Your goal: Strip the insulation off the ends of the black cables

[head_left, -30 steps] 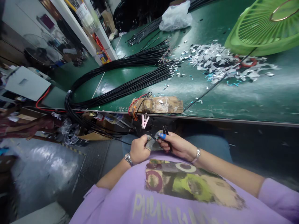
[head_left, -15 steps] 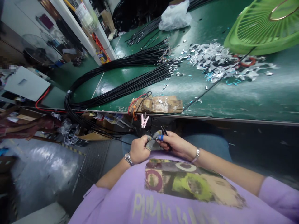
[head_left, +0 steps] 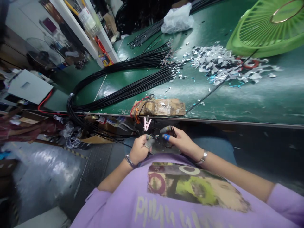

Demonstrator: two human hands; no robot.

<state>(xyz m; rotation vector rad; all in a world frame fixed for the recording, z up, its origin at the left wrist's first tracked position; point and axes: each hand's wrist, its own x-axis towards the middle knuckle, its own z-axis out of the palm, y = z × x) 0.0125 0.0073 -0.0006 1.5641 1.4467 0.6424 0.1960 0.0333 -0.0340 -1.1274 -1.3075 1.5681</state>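
Note:
Both hands work just below the front edge of the green table (head_left: 249, 98), over my lap. My left hand (head_left: 140, 148) wears grey finger covers and pinches the end of a thin black cable (head_left: 114, 139) that runs left toward the hanging bundle. My right hand (head_left: 180, 141), with a blue cover on one fingertip, grips a small black cutter (head_left: 173, 130). The two hands are a short gap apart. A pink clip (head_left: 146, 123) hangs from the table edge just above them.
A big bundle of black cables (head_left: 123, 90) loops over the table and off its left edge. A taped wooden block (head_left: 161, 107) with red wires sits at the edge. Foil scraps (head_left: 220, 65), a green basket (head_left: 266, 30) and a plastic bag (head_left: 177, 17) lie farther back.
My hands were pressed together over the cable end; now they have pulled apart, the right hand lifting up and right with the cutter.

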